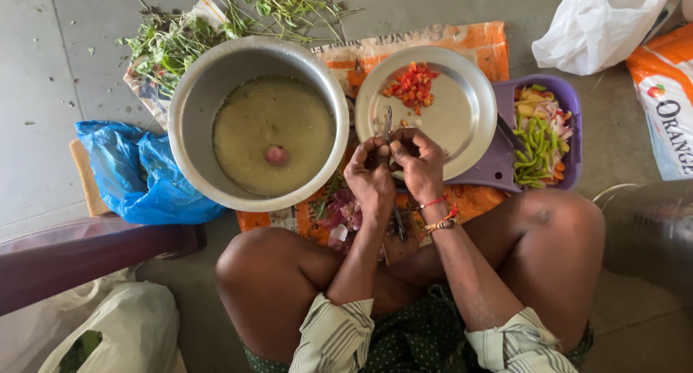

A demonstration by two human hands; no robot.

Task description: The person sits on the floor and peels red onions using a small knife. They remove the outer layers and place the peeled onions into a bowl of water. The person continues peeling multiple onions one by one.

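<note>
**Both hands pinched at a floor-mounted blade, cutting a small piece over the steel plate**

The fingers of the left hand and the right hand are curled in tight and meet tip to tip around something small; it is too hidden to name. Between the two hands rises a thin upright blade, its base running back under the wrists towards the crossed legs. Both hands are narrow and closed, thumbs pressing toward each other at the blade's edge.

Just beyond the fingertips lies a round steel plate, with a small heap of chopped red pieces near its far rim. The plate overlaps a purple tray that holds cut green beans and other mixed vegetables. To the left stands a large steel pot of cloudy water with one pinkish onion in it. Purple-red peels lie on the orange sack under the left wrist, and leafy stems are scattered behind the pot.

The step in hand looks like slicing a small piece against the fixed blade. As a judgement, the next push calls for short, controlled pressure with fingertips kept clear of the edge, and the cut bits falling onto the plate.
</note>
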